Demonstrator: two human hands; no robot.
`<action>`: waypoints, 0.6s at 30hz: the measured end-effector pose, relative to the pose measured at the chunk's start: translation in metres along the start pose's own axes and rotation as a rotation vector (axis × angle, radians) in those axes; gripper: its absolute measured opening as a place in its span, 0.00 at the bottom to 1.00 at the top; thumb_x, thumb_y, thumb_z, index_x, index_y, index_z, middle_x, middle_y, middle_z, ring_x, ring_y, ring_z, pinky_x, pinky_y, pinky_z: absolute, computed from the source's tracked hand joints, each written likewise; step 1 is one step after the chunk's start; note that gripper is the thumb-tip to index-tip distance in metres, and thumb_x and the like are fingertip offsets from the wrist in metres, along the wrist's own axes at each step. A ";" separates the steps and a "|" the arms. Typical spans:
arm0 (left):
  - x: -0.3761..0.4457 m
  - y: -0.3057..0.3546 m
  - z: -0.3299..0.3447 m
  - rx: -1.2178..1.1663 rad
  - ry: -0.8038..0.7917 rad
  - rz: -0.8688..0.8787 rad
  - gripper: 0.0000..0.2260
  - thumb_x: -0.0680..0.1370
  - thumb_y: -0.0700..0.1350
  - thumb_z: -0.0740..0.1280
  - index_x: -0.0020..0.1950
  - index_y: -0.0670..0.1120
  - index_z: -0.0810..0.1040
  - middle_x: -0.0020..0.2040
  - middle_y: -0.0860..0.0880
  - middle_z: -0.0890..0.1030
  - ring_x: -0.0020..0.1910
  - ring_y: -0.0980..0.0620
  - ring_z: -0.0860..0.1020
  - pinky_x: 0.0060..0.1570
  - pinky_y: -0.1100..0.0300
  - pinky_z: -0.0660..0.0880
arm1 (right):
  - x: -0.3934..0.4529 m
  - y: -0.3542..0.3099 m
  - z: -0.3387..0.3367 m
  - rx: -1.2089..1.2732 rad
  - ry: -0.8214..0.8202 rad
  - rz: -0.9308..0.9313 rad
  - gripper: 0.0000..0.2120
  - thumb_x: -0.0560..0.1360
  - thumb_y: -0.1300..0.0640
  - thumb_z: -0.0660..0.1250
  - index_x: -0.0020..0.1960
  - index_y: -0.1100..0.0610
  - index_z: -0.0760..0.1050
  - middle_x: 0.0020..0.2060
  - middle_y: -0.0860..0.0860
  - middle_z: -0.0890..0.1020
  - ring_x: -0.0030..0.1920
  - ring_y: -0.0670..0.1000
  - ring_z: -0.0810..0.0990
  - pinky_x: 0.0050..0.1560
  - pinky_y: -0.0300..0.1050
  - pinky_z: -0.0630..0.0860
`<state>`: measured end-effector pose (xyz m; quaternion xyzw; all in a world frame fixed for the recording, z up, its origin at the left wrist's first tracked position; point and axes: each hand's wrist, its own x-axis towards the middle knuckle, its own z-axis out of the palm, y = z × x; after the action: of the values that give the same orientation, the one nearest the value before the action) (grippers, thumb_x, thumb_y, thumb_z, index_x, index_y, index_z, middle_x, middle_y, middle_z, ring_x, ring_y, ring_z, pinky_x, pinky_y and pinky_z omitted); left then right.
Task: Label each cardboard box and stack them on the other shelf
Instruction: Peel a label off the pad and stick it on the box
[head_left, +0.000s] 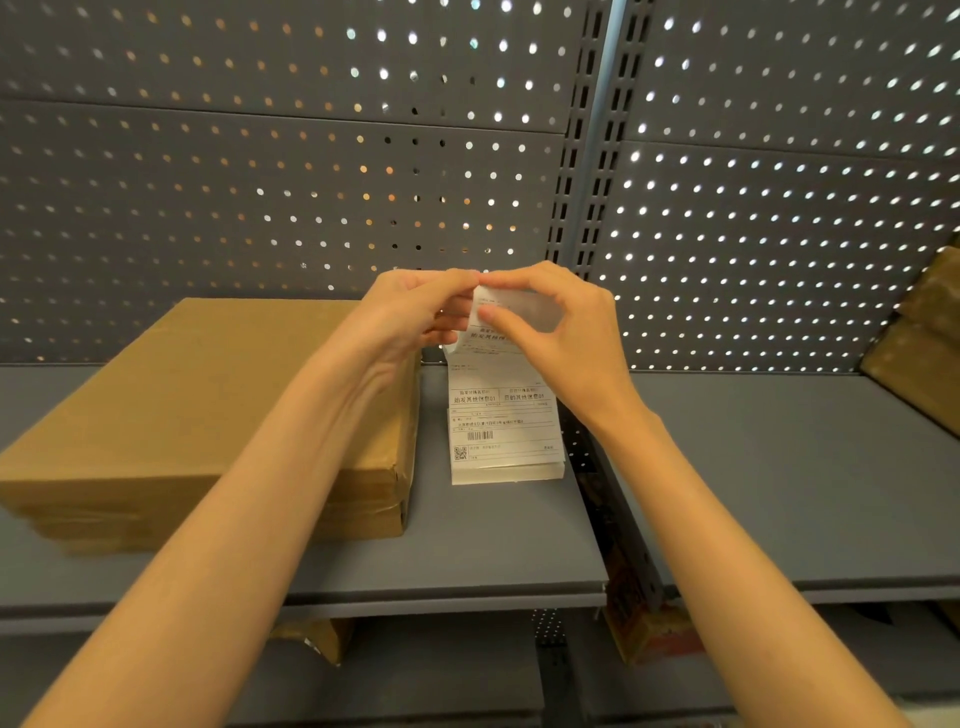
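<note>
A stack of flat cardboard boxes (218, 410) lies on the left grey shelf (467, 566). To its right a strip of white shipping labels (504, 431) runs from the shelf up into my hands. My left hand (415, 312) pinches the strip's top edge from the left. My right hand (561, 322) pinches the top label (514, 312) between thumb and fingers, and that label bends away from the strip. Both hands are raised above the shelf, in front of the pegboard.
A grey perforated back panel (311, 182) rises behind both shelves, split by a slotted upright (587, 171). The right shelf (779, 467) carries more cardboard boxes (930, 332) at its far right edge. Below, a lower shelf holds a small cardboard piece (317, 639).
</note>
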<state>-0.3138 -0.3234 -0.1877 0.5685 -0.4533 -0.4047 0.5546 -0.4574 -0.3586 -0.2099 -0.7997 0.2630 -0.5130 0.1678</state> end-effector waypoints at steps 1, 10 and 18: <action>0.000 0.000 0.000 -0.020 0.000 -0.022 0.06 0.75 0.46 0.68 0.40 0.46 0.81 0.34 0.50 0.80 0.30 0.57 0.76 0.31 0.68 0.73 | 0.000 0.000 0.000 0.004 -0.004 0.003 0.10 0.72 0.58 0.71 0.53 0.54 0.82 0.47 0.48 0.84 0.51 0.43 0.79 0.59 0.42 0.72; -0.001 0.000 -0.001 -0.102 -0.003 -0.057 0.05 0.74 0.43 0.67 0.39 0.44 0.79 0.33 0.50 0.80 0.31 0.56 0.78 0.33 0.67 0.74 | 0.003 0.001 0.001 -0.010 -0.060 0.006 0.04 0.72 0.60 0.70 0.47 0.54 0.79 0.43 0.45 0.81 0.49 0.47 0.78 0.57 0.51 0.72; 0.000 0.001 -0.001 -0.045 0.006 -0.010 0.05 0.73 0.44 0.70 0.43 0.42 0.80 0.33 0.50 0.78 0.31 0.56 0.76 0.34 0.66 0.74 | 0.003 0.002 0.004 -0.005 -0.045 -0.016 0.06 0.72 0.59 0.69 0.48 0.52 0.78 0.43 0.40 0.79 0.50 0.44 0.78 0.58 0.57 0.72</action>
<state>-0.3132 -0.3232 -0.1866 0.5594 -0.4396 -0.4156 0.5666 -0.4537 -0.3620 -0.2107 -0.8137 0.2540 -0.4954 0.1674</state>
